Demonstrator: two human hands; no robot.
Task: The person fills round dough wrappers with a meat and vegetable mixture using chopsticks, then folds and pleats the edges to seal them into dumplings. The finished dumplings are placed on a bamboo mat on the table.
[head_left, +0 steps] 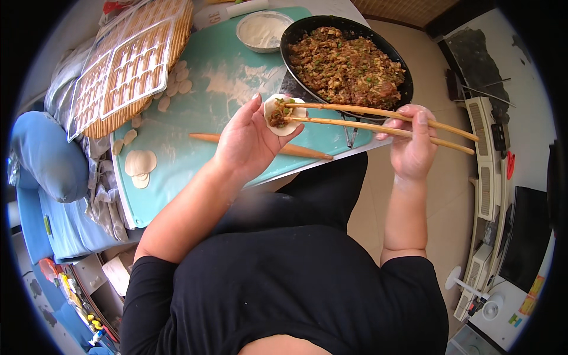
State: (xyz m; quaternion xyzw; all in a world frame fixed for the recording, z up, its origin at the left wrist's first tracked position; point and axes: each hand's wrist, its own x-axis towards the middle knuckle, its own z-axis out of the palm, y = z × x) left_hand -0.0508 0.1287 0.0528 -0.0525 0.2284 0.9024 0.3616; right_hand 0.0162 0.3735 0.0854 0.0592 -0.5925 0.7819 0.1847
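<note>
- With the wrapper [291, 127] as clock centre and twelve away from the body, work over the table [346, 9] and its teal mat [177, 183], not over the floor [376, 195] at four o'clock.
- Leave room beside the slatted board [180, 35] with white frames at ten o'clock, already crowding that corner.
- For more mixture, reach to the pan [285, 46] at two o'clock, just beyond the chopsticks [355, 109]; best to lift clear of its rim.
- Beware of tipping the bowl [260, 49] of white powder, near twelve o'clock beside the pan.
- Cradle the wrapper on the left hand [242, 145], fingers half curled beneath and thumb up at ten o'clock; probably better slightly cupped than flat.
- Grip the chopsticks with the right hand [414, 148] at four o'clock, fingers closed round both sticks, and press lightly to avoid tearing the dough.
- Watch the rolling pin [305, 152] on the mat, running from eight to five o'clock and partly hidden below the left hand; likely to roll if knocked.
- Avoid dripping on the spare wrappers [142, 161], overlapping at eight o'clock, with others at ten by the board.
- Gather the filling [277, 118] from nine o'clock toward the middle, for a clean rim all round.
</note>
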